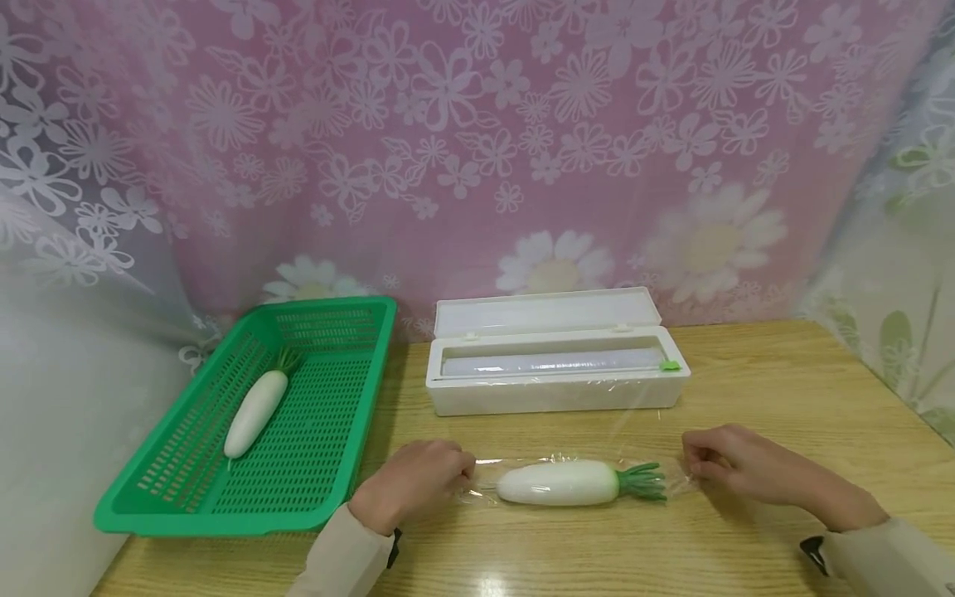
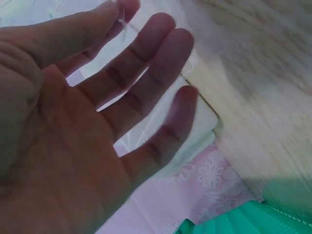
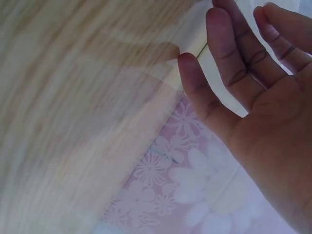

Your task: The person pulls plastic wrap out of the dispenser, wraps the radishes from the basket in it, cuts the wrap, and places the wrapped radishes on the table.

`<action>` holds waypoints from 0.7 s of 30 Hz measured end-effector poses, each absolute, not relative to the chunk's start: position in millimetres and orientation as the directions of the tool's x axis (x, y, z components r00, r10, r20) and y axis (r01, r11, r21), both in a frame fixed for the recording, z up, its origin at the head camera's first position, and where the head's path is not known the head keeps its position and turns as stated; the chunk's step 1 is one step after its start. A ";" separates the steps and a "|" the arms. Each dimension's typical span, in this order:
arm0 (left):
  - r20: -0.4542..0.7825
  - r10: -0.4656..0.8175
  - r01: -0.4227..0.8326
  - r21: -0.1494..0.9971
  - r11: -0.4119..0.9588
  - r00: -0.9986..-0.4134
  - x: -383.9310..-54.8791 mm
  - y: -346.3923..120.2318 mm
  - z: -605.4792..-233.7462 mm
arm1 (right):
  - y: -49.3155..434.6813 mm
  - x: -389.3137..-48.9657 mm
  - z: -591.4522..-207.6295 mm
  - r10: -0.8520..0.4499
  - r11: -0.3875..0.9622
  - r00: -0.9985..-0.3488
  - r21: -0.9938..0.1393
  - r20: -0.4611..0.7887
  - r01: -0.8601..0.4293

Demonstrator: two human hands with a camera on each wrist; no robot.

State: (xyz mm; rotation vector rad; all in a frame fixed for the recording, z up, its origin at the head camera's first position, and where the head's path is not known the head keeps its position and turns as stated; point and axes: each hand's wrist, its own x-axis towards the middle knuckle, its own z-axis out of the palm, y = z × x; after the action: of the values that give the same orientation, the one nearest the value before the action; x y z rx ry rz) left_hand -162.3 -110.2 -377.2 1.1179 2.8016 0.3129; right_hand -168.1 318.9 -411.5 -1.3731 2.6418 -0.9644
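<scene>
From the head view, a white daikon radish (image 1: 558,483) lies in clear cling film (image 1: 488,489) in front of the open white film dispenser box (image 1: 559,396). Front-left of that box the left hand (image 1: 418,478) pinches one film end; front-right, the right hand (image 1: 757,471) pinches the other. A green plastic basket (image 1: 363,390) holding a second daikon (image 1: 256,413) stands left of the box. By the left wrist view, thumb and forefinger meet, the box beyond; by the right, the other fingers bend loosely.

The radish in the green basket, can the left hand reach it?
Probably yes: the radish lies in an open basket beside the left hand, though that hand would likely need to let go of the wrap first.
</scene>
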 end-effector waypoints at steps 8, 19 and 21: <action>-0.068 0.644 0.630 0.150 0.762 -0.762 -166.2 -98.3 -382.4 | 313.4 -170.4 -414.9 -0.734 0.510 -0.639 -0.433 0.232 -0.743; 0.005 0.620 0.609 -0.188 0.771 -0.784 -165.3 -86.2 -384.8 | 305.8 -170.0 -417.7 -0.679 0.668 -0.716 -0.269 0.163 -0.694; 0.040 0.637 0.617 -0.212 0.758 -0.770 -165.8 -85.7 -385.9 | 304.5 -170.5 -418.5 -0.671 0.680 -0.724 -0.259 0.159 -0.686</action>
State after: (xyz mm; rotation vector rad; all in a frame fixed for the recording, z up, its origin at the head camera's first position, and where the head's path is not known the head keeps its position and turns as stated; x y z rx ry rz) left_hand -165.8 -85.7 -385.9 1.0908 3.0475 -0.3054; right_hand -170.5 304.5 -418.5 -1.1828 2.9252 -0.4843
